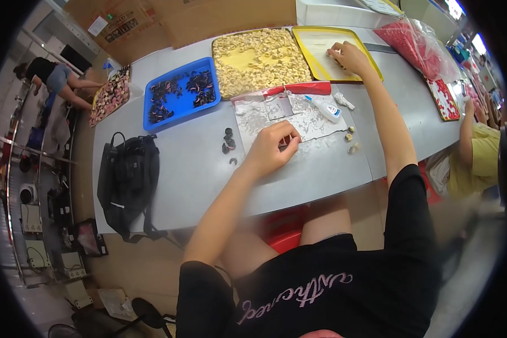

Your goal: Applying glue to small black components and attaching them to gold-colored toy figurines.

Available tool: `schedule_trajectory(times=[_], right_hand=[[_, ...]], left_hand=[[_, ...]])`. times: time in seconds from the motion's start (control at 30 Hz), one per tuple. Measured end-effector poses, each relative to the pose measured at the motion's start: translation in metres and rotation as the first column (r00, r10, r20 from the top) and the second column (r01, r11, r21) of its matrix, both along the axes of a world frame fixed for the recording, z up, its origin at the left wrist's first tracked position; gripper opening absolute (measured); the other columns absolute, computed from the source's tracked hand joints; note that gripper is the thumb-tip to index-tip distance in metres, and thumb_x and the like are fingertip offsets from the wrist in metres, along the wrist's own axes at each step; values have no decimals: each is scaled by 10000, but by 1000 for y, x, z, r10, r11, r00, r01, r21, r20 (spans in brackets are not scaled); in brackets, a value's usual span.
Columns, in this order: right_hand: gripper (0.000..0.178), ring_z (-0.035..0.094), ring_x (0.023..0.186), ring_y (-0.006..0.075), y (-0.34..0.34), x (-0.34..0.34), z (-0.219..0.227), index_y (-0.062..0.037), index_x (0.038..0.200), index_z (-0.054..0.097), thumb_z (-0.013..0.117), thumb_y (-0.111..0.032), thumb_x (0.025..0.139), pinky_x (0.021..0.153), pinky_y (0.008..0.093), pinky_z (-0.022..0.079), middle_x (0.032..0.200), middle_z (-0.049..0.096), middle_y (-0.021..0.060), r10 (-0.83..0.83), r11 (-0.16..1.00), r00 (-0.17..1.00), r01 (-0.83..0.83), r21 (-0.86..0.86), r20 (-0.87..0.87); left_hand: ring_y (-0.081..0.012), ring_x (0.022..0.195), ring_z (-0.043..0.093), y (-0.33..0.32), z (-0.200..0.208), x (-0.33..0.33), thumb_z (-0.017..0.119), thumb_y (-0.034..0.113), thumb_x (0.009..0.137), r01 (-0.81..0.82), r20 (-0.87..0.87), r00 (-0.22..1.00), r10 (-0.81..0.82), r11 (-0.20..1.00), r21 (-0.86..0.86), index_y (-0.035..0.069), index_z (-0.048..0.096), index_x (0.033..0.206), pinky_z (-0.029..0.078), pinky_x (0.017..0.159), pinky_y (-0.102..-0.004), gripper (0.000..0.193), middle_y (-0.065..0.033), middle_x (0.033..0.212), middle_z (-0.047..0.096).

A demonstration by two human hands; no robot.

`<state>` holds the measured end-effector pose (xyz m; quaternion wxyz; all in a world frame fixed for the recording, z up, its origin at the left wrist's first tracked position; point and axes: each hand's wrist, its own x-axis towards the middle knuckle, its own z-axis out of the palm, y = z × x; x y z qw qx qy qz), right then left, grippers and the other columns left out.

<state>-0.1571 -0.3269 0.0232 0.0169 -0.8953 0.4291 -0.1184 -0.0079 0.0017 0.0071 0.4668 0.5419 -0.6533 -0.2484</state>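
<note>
My left hand [273, 147] is closed in a pinch above a worn white sheet [252, 125] on the metal table; what its fingers hold is hidden. My right hand [350, 59] reaches into a yellow tray [373, 66] at the far right, fingers curled together over its pale surface; I cannot make out anything in them. Between the hands a white glue bottle [328, 110] with a blue cap lies on the sheet, beside a crumpled white tissue [344, 101]. Small black curved pieces [228, 141] lie left of the sheet, and small cream pieces [350, 137] lie right of it.
A second yellow tray [239, 58] holds many cream pieces; a blue tray [151, 110] holds black ones. A black backpack [128, 180] sits at the left edge. Cardboard boxes [225, 19] stand behind. A bag of pinkish-red pieces [414, 48] lies far right. Other people work at both sides.
</note>
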Motion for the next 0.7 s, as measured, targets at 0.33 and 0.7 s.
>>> schedule_trajectory(times=[0.33,0.7], right_hand=[[361,591,806,268,94,-58,33,-77,1030,580,514,-407,897,709,374,464,943,606,122,27,998,975,-12,-68,219],[329,591,631,319,225,-81,-17,-35,891,494,576,-351,857,522,402,458,771,549,131,96,993,990,-88,-82,104]], left_hand=[[-190,626,552,-2,5,0,583,73,788,1,5,1000,-1,998,-57,-1,568,753,455,588,-296,83,-96,723,562],[-190,627,557,0,2,-1,584,78,792,-10,27,1000,9,1000,22,5,571,755,457,587,-291,83,-93,739,570]])
